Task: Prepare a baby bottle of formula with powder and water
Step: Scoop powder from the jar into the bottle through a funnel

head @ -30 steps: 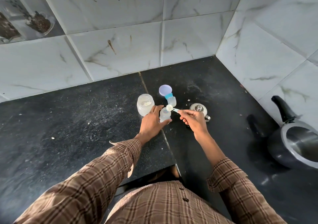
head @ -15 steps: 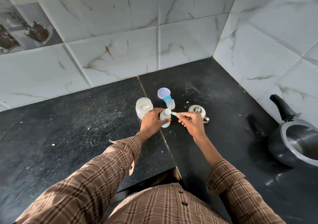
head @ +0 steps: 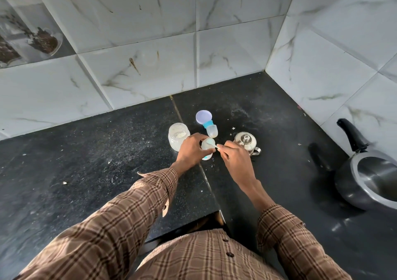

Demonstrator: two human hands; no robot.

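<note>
My left hand [head: 190, 152] wraps around a small clear baby bottle [head: 207, 150] standing open on the black counter [head: 90, 172]. My right hand [head: 235, 158] pinches the handle of a small white scoop [head: 211, 144], whose bowl rests over the bottle's mouth. An open clear jar of white powder [head: 177, 136] stands just left of my left hand. Behind the bottle lies its blue-ringed teat and cap [head: 209, 127], beside a round pale lid [head: 203, 117].
A small lidded steel pot [head: 246, 141] stands right behind my right hand. A dark pressure cooker [head: 369, 178] with a black handle sits at the far right. White marble tile walls close the corner behind and to the right. White specks dot the counter.
The scoop has swung from beside the bottle to over its mouth. My left hand has kept its hold on the bottle. The camera has tilted slightly.
</note>
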